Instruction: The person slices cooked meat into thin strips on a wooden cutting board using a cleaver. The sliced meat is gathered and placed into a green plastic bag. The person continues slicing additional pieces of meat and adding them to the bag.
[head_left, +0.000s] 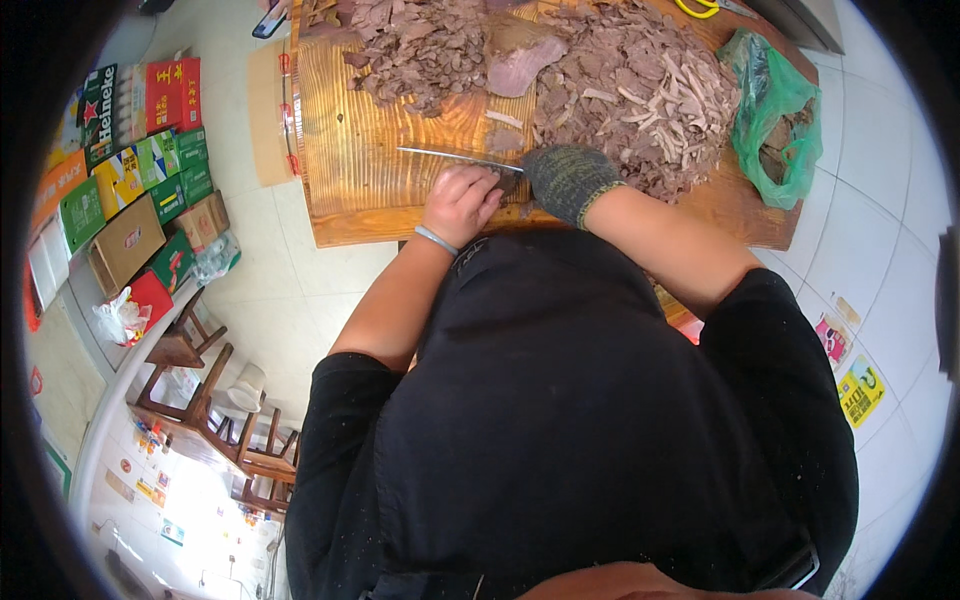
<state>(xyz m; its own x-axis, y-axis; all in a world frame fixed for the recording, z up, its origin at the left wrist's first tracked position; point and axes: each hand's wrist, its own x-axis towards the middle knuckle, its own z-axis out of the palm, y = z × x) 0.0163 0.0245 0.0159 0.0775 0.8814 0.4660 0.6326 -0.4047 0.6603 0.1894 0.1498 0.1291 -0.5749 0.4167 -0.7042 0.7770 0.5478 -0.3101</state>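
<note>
My right hand (574, 180), in a dark knitted glove, is closed around a knife's handle, which the glove hides. The knife's thin blade (457, 155) points left over the wooden board. My left hand (463, 199), bare with a bracelet at the wrist, has its fingers curled against a small dark piece of meat (510, 182) beside the blade. A few slices lie just beyond the blade. Farther up are a heap of sliced meat (431, 56), a larger uncut chunk of meat (517, 64) and a wide heap of slices and strips (645, 90).
A green plastic bag (799, 161) with meat inside lies at the table's right edge. Yellow-handled scissors (701, 7) lie at the top. Another person's hand (277, 9) holds a phone (268, 24) at the upper left. Cartons (127, 240) and wooden stools (187, 337) stand left.
</note>
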